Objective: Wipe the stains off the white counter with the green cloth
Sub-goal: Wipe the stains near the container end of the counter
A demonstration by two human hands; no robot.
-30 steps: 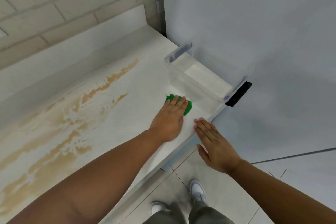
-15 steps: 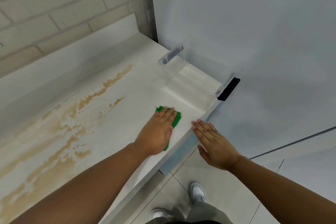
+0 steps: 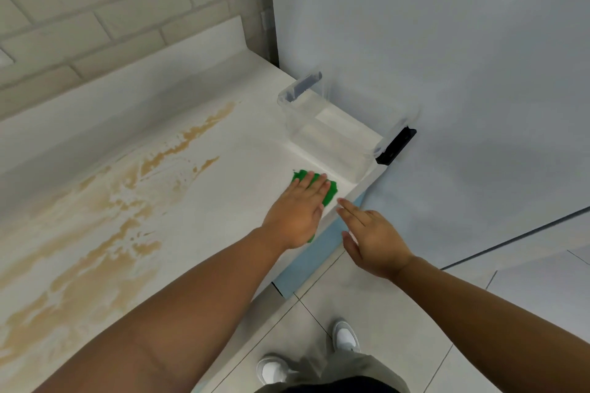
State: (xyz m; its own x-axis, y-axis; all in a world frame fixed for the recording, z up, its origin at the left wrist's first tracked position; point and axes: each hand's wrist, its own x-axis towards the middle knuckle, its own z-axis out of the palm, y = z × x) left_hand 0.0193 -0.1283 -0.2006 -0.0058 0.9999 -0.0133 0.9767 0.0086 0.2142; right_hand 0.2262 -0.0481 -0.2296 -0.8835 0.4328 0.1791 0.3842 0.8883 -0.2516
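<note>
The left hand [image 3: 298, 212] lies flat, palm down, on the green cloth [image 3: 330, 190], fingers stretched out and close together, pressing it onto the white counter [image 3: 223, 201] rather than gripping it. The cloth sits near the counter's front edge, just in front of a clear plastic bin [image 3: 332, 128]; green shows past the fingertips and in a small sliver by the heel of the hand.

The right hand [image 3: 372, 238] hovers off the counter's front edge, beside the left hand but not touching it — fingers open and loosely spread, holding nothing.

Tan-brown stains [image 3: 124, 198] run in streaks and patches across the counter to the left of the cloth, well apart from it, from the middle of the surface down to the lower-left corner. The patch of counter around the cloth looks clean.

The bin stands at the counter's right end against a pale wall panel [image 3: 447, 57], with a grey latch [image 3: 306, 83] at its far end and a black one [image 3: 396, 147] at its near end. No brand, label or writing can be read on anything in view — not on the bin, the cloth or the brick wall [image 3: 111, 9] behind.
</note>
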